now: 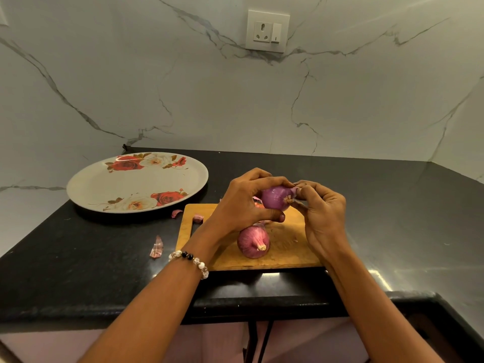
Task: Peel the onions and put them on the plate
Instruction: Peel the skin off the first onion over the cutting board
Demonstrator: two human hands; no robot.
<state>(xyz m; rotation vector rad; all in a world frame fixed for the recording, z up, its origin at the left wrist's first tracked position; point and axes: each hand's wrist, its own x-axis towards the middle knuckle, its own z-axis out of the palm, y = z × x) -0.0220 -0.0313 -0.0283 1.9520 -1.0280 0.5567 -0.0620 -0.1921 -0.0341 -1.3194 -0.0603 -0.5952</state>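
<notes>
My left hand [246,203] grips a smooth purple onion [275,197] above the wooden cutting board [285,247]. My right hand [319,213] pinches a bit of skin at the onion's root end. A second onion [252,242], still in its dry reddish skin, lies on the board below the hands. The white plate with red roses [104,187] sits to the left on the black counter, with nothing on it.
Loose peel pieces lie on the counter: one [156,248] left of the board, one [176,213] near the plate, one [198,218] on the board's corner. A marble wall with a socket [267,31] stands behind. The counter edge runs along the front.
</notes>
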